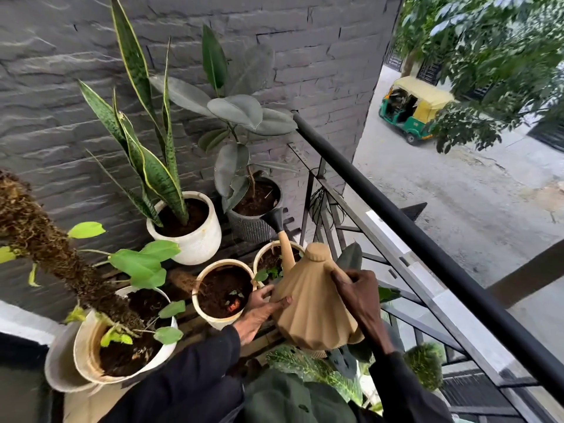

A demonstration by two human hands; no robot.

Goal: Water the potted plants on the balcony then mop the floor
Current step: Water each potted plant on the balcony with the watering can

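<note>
Watering step, I think: right hand (357, 296) grips the watering can (314, 303) handle mid-frame, flat left hand (259, 311) props it; next, tip toward the grey pot (248, 228).

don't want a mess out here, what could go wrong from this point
The watering can has its spout head at the rim of the grey pot, so water may spill down the outside. Only the right hand grips it; the left hand steadies the side, so a slip could drop it onto the seedling pot.
</note>
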